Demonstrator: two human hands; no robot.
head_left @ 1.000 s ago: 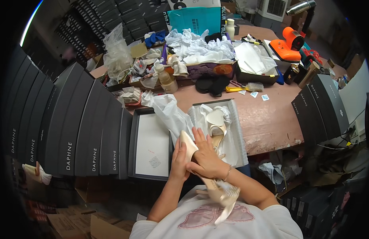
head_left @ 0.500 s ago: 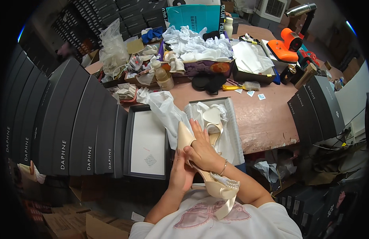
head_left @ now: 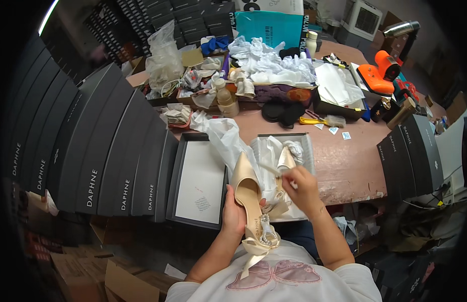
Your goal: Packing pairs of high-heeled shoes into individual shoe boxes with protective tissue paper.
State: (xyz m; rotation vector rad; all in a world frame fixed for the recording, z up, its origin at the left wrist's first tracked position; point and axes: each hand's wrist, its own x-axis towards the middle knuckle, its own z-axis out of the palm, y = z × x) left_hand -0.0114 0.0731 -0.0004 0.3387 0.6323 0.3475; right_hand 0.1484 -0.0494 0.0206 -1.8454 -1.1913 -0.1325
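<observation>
My left hand [head_left: 234,214] is closed around a cream satin pointed-toe shoe [head_left: 243,177], its toe aimed away from me. The shoe has a pearl-trimmed strap and a ribbon bow at its heel end. My right hand [head_left: 301,187] is over the open shoe box [head_left: 308,151] lined with white tissue. Its fingers are pinched together and slightly blurred. A pale strip shows beside the fingertips; whether they grip it is unclear. A matching shoe [head_left: 286,158] lies in that box, partly covered by my right hand. White tissue paper [head_left: 226,138] lies beside the held shoe's toe.
A dark box lid [head_left: 200,183] lies left of the box. Dark shoe boxes [head_left: 100,146] stand in a row at left, more [head_left: 412,153] at right. Behind are a bin of crumpled tissue [head_left: 273,60], a bottle [head_left: 226,98], a yellow-handled brush [head_left: 324,121] and an orange device [head_left: 379,75].
My right hand has left the held shoe and moved right, over the box. The held shoe has turned so its opening faces up. The view has shifted, and the boxed shoe's toe now shows.
</observation>
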